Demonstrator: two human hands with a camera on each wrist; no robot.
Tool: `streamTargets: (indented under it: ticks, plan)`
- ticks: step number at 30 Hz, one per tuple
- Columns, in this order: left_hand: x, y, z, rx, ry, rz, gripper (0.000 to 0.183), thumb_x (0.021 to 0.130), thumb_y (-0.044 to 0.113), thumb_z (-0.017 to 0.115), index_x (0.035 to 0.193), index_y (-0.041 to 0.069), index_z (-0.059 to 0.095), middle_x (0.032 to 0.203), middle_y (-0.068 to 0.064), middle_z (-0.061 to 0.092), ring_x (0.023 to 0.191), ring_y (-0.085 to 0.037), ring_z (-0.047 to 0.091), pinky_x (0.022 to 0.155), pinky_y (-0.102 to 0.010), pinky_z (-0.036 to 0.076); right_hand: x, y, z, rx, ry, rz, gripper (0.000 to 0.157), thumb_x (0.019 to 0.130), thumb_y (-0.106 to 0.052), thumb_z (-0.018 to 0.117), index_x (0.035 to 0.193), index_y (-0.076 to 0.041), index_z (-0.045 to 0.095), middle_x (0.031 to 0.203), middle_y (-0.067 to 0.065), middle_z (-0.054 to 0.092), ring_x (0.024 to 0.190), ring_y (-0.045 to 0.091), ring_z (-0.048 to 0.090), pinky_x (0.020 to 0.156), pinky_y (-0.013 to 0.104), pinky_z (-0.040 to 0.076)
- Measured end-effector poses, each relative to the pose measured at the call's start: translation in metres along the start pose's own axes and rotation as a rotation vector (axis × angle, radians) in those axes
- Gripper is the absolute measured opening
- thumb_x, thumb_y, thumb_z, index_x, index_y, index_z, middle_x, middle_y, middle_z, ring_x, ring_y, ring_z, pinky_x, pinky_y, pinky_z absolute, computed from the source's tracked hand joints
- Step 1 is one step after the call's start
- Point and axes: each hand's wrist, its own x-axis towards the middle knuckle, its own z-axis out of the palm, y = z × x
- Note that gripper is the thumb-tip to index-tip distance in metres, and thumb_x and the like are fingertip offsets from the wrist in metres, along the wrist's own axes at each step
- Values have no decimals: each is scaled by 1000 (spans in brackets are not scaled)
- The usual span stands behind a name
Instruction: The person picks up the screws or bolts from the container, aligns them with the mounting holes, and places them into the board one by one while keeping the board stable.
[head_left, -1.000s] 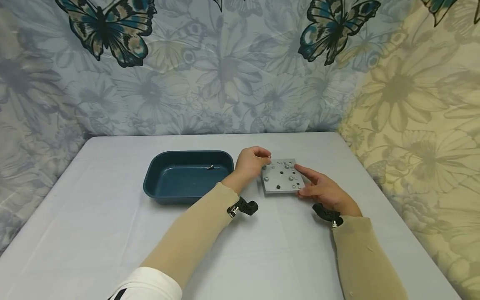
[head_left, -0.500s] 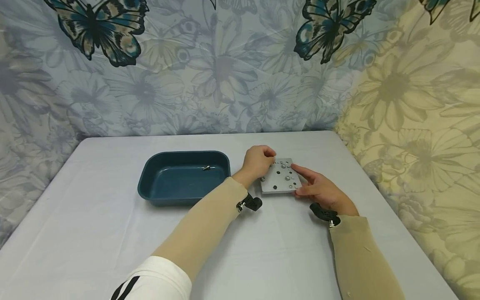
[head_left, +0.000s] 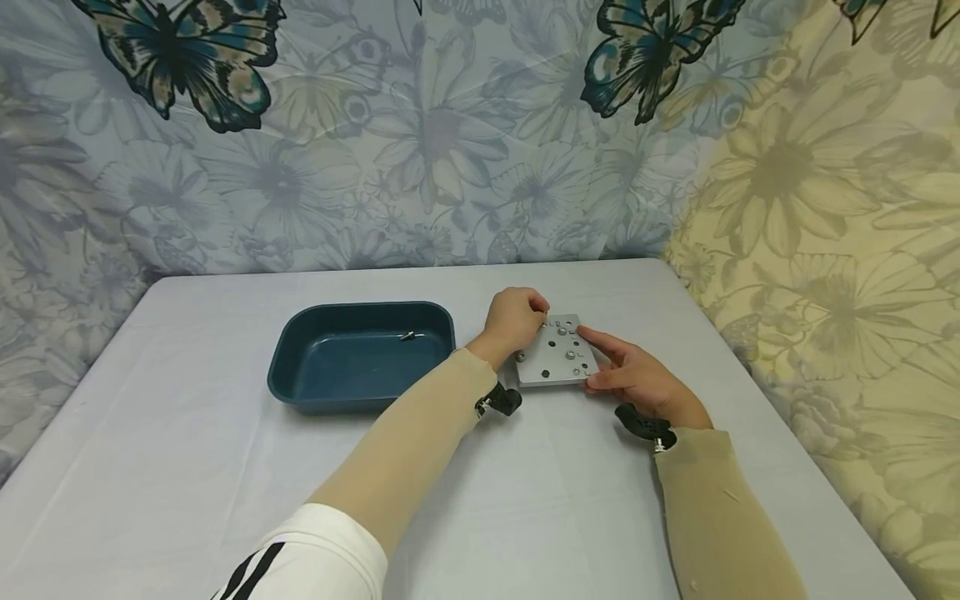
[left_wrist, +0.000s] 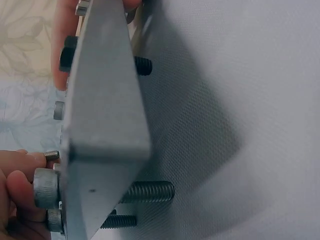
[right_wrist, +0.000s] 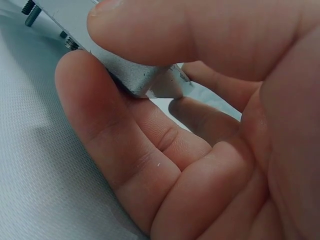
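Note:
A silver metal plate [head_left: 557, 364] with holes and several bolts is held slightly above the table. My right hand [head_left: 647, 382] grips its right edge, thumb on the near side and fingers beyond and beneath. My left hand [head_left: 513, 322] is at the plate's far left corner. In the left wrist view, its fingertips pinch a small screw [left_wrist: 51, 155], threaded end showing, close to the plate's top face. A large bolt [left_wrist: 46, 188] passes through the plate, and its threaded shank sticks out underneath. The left fingertips are mostly hidden in the head view.
Left of the plate stands a dark teal tray [head_left: 360, 406], with small metal screws [head_left: 407, 336] in it near its right side. A white cloth [head_left: 525, 517] covers the table. Flowered fabric [head_left: 435, 167] with butterflies hangs behind and to the right.
My left hand has moved right relative to the plate, onto its far left corner, and now stays there. The right hand keeps its grip. The head view has shifted slightly.

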Motion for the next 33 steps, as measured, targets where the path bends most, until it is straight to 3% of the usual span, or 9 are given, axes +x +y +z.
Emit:
streamTargets:
  ticks: [9,23,33]
  plan:
    - [0,1,2,103,-2,49,13,98,17,67,107,13,76,99,3,70,96,-13,62,84,-24,48,0,0,0,3,4,-1,93,84,10,72,160,-11,23,153,18,31,99,16,63,76,26,55]
    - [-5,2,1,106,13,72,12,99,12,64,104,12,75,98,1,71,95,-14,63,83,-25,49,0,-2,2,1,1,12,94,83,10,73,160,-11,23,153,18,32,95,17,64,73,25,56]
    - [-4,3,1,130,-22,54,17,98,7,62,106,12,76,100,1,70,100,-15,63,83,-24,49,0,-2,1,-19,5,6,93,83,9,74,159,-11,24,149,18,37,91,17,65,72,25,56]
